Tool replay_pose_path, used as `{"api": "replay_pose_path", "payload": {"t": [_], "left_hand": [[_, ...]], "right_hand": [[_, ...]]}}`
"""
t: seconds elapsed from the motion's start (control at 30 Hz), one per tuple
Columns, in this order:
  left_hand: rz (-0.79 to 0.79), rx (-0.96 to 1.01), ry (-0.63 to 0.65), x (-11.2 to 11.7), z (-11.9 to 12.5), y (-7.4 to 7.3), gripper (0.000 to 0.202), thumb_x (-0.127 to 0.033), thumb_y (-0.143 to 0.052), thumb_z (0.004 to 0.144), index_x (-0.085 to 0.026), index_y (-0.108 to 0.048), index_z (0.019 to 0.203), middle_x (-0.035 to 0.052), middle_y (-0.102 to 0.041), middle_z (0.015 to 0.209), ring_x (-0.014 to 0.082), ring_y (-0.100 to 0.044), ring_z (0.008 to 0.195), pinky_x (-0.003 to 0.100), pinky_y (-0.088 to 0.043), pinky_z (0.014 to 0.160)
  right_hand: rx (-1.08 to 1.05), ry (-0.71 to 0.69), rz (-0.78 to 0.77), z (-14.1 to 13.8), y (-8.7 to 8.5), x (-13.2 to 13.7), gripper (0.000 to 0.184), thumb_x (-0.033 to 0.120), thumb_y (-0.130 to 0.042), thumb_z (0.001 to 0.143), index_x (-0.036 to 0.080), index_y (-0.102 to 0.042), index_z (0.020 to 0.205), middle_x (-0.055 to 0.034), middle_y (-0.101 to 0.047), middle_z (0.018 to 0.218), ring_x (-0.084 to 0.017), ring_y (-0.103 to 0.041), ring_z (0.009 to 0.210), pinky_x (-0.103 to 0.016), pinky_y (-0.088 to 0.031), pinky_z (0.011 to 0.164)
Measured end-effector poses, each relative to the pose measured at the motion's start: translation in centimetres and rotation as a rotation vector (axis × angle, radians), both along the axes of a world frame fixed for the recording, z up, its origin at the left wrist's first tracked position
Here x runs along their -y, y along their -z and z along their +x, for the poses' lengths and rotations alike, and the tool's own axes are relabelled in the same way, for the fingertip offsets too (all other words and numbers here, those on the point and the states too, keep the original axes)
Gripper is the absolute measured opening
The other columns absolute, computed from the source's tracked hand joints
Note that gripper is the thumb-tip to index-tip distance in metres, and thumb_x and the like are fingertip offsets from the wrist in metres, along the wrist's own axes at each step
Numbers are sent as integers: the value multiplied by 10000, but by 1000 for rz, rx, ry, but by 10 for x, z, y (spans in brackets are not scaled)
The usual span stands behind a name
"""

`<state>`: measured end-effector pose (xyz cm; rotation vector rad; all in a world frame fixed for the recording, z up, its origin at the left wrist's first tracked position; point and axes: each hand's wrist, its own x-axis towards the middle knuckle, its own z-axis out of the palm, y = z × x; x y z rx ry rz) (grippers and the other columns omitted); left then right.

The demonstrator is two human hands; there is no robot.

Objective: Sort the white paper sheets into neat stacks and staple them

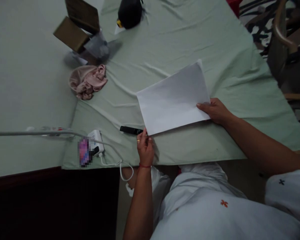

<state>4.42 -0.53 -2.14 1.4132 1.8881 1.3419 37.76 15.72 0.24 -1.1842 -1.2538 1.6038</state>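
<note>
A stack or sheet of white paper is tilted over the green cloth on the table. My right hand grips its right edge, thumb on top and the other fingers underneath. At the paper's near left corner, the fingers of my left hand are closed on the edge. A black, slim, bar-shaped object lies on the cloth, its right end by my left fingertips; whether they touch it I cannot tell. How many sheets there are does not show clearly.
A white power adapter with cables lies at the left, beside a pixelated patch. Behind it are a crumpled pink cloth and a clear container with brown boards. A black rounded object stands farther back. A chair is at the right.
</note>
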Motion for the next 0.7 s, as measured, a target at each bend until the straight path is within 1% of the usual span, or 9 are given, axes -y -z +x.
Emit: {"api": "replay_pose_path", "payload": {"t": [0.1,0.27,0.37,0.43,0.53,0.6,0.67,0.7], "left_hand": [[1,-34,6,0,1,-2,491,-363,-639,984,-290,-647,1469,92,-558,1252,149,-608,917,229,-534,695],[34,-35,22,-1,3,-3,478,-283,-661,957,-320,-678,1434,68,-563,1187,130,-587,897,233,-518,766],[58,-28,17,-1,4,-4,457,-285,-683,941,-313,-705,1397,66,-575,1177,135,-586,911,241,-523,798],[54,7,1,-2,6,-4,477,-304,-705,929,-302,-692,1406,71,-584,1200,138,-595,920,240,-527,796],[28,164,-40,-3,10,-5,615,-329,-773,881,-302,-612,1474,77,-620,1236,132,-616,902,211,-512,721],[36,338,-101,-4,10,-8,649,-344,-816,844,-301,-599,1454,63,-660,1180,108,-618,805,188,-475,634],[73,534,-165,-5,8,-13,547,-373,-836,823,-276,-655,1330,40,-686,1073,81,-589,688,178,-429,562],[89,617,-189,-6,6,-17,473,-396,-834,824,-257,-682,1250,32,-692,1026,77,-582,664,178,-417,547]], "right_hand": [[8,-4,3,0,-2,0,464,599,-846,746,200,-615,694,-9,-547,625,-113,-441,533,-260,-335,458],[3,-4,10,-1,-5,2,452,590,-842,744,195,-626,699,-6,-547,630,-109,-442,540,-251,-326,461],[-8,-8,-1,-1,-3,1,457,593,-843,740,198,-617,700,-6,-543,627,-112,-442,538,-255,-335,457],[-17,-7,-6,-1,-1,0,460,593,-851,733,202,-611,702,-6,-544,628,-113,-439,543,-253,-335,457],[-30,3,-13,0,2,-1,458,591,-862,723,206,-613,705,-8,-555,638,-114,-440,555,-252,-339,465],[-37,17,-14,0,1,-1,457,589,-869,716,207,-619,708,-7,-561,643,-112,-439,559,-252,-341,474],[-63,24,-17,0,-1,0,459,590,-883,696,200,-641,730,-7,-576,658,-111,-453,570,-251,-350,490],[-82,17,-24,-1,-2,1,466,594,-888,685,195,-653,743,-7,-586,666,-111,-462,575,-250,-354,499]]}}
